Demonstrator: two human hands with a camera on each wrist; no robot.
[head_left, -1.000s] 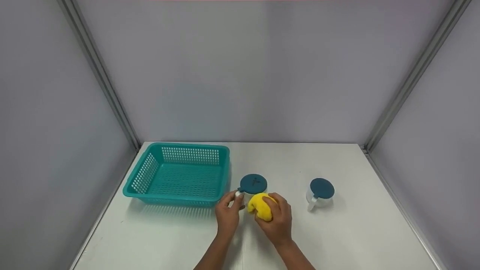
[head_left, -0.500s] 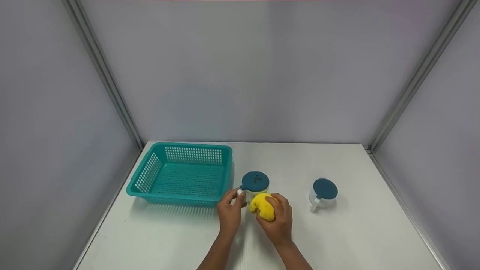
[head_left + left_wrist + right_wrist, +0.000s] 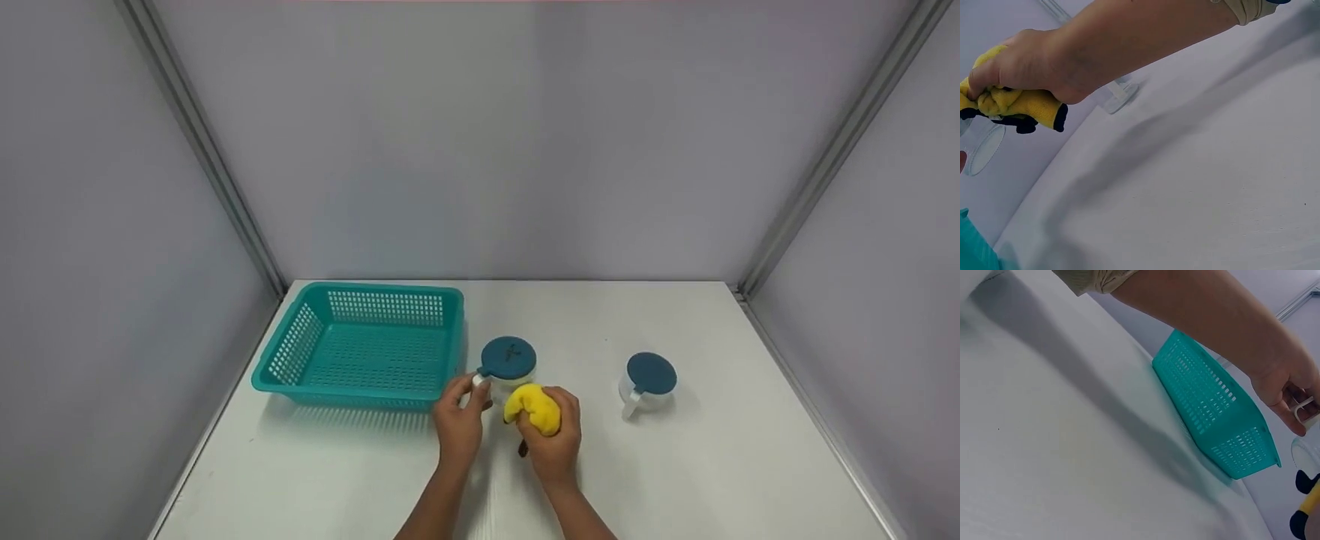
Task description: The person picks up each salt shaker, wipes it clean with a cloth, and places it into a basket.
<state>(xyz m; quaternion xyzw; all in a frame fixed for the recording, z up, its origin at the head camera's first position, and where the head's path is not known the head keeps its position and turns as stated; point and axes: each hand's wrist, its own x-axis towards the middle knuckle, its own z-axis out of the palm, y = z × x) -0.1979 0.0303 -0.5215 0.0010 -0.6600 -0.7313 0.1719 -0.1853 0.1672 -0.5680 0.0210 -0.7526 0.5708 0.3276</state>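
My left hand (image 3: 459, 424) grips the white handle (image 3: 1309, 410) of a clear mug with a dark blue lid (image 3: 508, 358). The mug's clear base (image 3: 986, 149) shows in the left wrist view, raised off the table. In my right hand (image 3: 556, 439) is a bunched yellow cloth (image 3: 534, 409) with black edging, held at the near side of the mug. It hides part of the mug's wall. The left wrist view shows the right hand's fingers curled over the cloth. A dark mark is visible on top of the lid.
A teal plastic basket (image 3: 360, 403) with perforated walls stands on the white table (image 3: 337, 480), left of the hands. To the right stands a second clear mug (image 3: 646, 405) with a blue lid and white handle. Grey panels (image 3: 495, 150) enclose the table at back and sides.
My right hand has turned and shifted the yellow cloth slightly on the mug, and a dark corner now shows below it. The held mug has moved slightly up in view. My left hand keeps its grip.
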